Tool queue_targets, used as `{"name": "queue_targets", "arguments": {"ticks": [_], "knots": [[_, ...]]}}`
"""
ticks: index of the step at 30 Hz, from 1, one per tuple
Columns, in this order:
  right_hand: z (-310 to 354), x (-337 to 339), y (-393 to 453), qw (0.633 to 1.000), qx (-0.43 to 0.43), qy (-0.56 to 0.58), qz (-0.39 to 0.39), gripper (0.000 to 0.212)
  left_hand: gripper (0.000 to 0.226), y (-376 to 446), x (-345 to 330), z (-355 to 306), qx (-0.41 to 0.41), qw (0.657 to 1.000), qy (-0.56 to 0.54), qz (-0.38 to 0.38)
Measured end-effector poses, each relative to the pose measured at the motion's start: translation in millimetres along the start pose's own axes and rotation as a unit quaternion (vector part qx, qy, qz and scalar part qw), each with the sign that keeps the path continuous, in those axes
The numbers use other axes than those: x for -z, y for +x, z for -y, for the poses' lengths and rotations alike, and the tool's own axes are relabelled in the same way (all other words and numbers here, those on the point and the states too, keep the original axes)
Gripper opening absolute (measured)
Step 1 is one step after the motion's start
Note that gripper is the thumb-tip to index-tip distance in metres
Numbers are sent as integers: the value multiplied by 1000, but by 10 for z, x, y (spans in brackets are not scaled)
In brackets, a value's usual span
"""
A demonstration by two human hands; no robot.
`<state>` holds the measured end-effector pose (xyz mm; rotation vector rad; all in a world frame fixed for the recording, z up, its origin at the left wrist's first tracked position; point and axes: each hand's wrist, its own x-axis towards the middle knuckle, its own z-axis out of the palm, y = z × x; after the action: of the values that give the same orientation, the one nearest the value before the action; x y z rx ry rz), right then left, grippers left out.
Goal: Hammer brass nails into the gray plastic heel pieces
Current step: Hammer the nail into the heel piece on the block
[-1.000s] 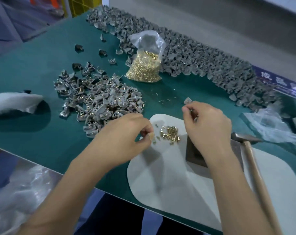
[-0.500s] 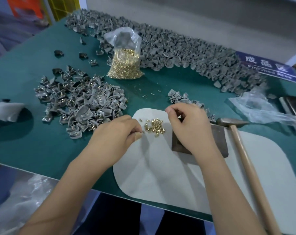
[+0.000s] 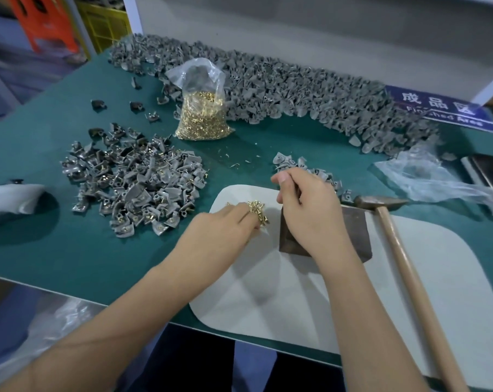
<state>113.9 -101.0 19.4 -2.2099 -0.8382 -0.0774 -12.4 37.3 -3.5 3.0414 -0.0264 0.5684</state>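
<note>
Brass nails [image 3: 258, 212] lie in a small heap on the white mat, right under our left hand [image 3: 228, 227], whose fingers reach in to pick one. Our right hand [image 3: 310, 210] pinches something small over the metal block [image 3: 352, 233]; we cannot tell what.

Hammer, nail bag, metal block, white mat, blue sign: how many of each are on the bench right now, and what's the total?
Hammer: 1
Bag of brass nails: 1
Metal block: 1
White mat: 1
Blue sign: 1
Total: 5
</note>
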Motion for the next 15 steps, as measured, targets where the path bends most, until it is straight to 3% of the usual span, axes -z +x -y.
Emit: {"name": "queue_targets", "arguments": {"ticks": [3,6,10,13,15], "knots": [[0,-2,-22,1000,12,20,-13,28,11,37,-22,-23,-16,1000,24,8],[-10,15,-40,995,8,73,-61,24,12,91,26,-15,74,992,-104,-5],[-2,63,-31,986,-4,135,-98,18,14,289,69,-17,193,923,-330,-41],[-11,116,-18,978,-12,186,-97,14,17,550,71,-70,191,876,-440,-36],[-26,151,-12,971,-23,218,-92,16,20,718,61,-104,176,863,-474,-21]]}}
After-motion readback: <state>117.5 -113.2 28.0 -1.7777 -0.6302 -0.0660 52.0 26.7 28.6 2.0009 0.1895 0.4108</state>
